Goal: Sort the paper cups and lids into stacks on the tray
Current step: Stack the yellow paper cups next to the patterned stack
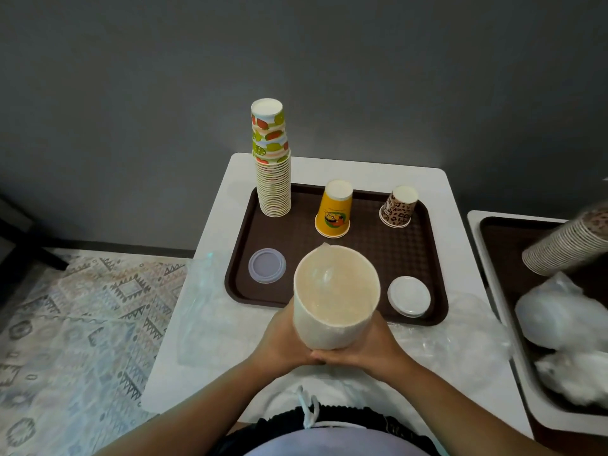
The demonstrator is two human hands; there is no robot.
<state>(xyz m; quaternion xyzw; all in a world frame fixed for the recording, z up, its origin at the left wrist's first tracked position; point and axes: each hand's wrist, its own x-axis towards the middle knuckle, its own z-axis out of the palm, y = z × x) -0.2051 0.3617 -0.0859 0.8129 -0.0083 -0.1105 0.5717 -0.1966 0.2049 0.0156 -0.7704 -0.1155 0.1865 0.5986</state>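
While both hands cradle a pale sleeve [335, 297] of what looks like stacked lids or cups wrapped in clear film, sorting reads as partly done. Left hand [283, 340] and right hand [371, 343] curl round the sleeve's lower end, fingers meeting beneath it; it is held above the near edge of the tray [411, 258], tilted so its end faces the camera (contents hard to tell through the film).

Already on the tray:
- fruit-print cups [271, 166], a tall upside-down stack at the far left corner
- yellow cup [334, 209], upside down, far middle; a rim or two beneath, so a short stack at most
- leopard cup [398, 207], upside down, far right, likewise barely begun
- clear lid [267, 265], near left, flat
- white lid [409, 296], near right, flat, possibly more than one

Judgement: five places are laid out, one per kind; only the fruit-print stack looks full. The middle near spot between the two lids sits bare and would suit the sleeve.

Still unsorted, well apart on the neighbouring tray at right: a long leopard-print stack [566, 246] lying tilted, and crumpled bags [566, 320]. Loose plastic wrap [204, 307] lies on the table [329, 167] beside the tray. Much appears left.
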